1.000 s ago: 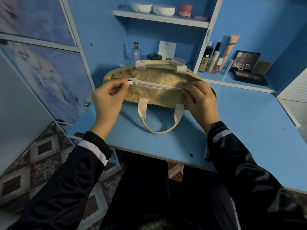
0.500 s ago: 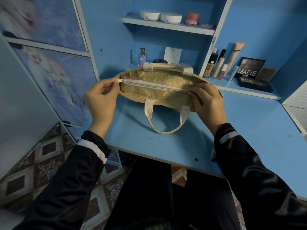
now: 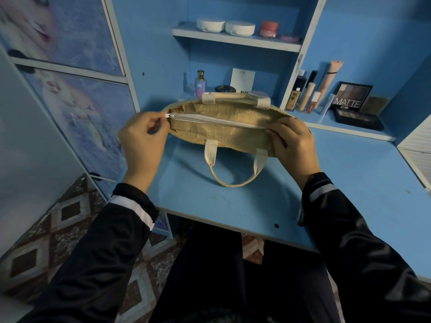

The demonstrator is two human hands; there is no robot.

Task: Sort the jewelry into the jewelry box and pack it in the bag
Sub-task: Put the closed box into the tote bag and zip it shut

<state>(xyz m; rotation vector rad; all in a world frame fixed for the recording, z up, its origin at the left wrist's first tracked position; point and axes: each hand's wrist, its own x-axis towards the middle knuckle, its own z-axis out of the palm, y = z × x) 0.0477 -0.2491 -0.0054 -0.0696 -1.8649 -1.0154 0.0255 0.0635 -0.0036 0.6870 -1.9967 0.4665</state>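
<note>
While left hand [image 3: 142,142], right hand [image 3: 294,146] hold: one bag [image 3: 221,132].

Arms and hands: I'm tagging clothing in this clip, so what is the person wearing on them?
Left hand and right hand: bare, no gloves or rings visible. Left sleeve and right sleeve: glossy black, a pale stripe near each cuff.

**Jute bag, zipped shut**

We see a tan woven bag [image 3: 217,134] held at both ends over the blue worktop [image 3: 349,183], its top facing us. Its white zip [image 3: 217,121] is closed, with the slider [image 3: 171,116] at the left end. One cream handle [image 3: 233,183] hangs down; the other lies along the far edge.
</note>
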